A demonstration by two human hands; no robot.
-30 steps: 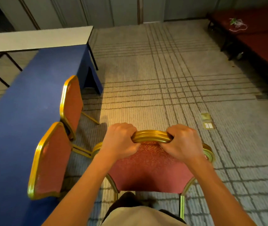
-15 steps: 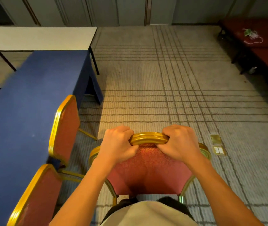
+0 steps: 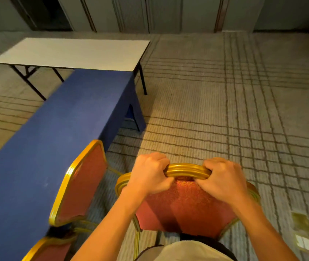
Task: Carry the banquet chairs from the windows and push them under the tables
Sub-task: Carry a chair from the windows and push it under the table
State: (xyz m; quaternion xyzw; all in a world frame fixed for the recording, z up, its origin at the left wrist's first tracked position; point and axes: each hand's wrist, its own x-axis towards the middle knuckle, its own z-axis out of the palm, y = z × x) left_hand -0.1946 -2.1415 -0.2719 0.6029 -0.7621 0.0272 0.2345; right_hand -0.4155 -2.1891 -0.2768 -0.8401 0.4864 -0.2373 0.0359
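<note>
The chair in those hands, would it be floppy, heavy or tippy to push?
Probably stiff: the chair has a gold metal-looking frame. Likely light enough, since left hand and right hand grip only its top rail. On carpet its thin legs may catch and tip it.

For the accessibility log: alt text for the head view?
The left hand and right hand grip the gold top rail of a red banquet chair. To its left, a matching chair and part of a third chair stand at a blue-covered table, a bare white table beyond.
</note>
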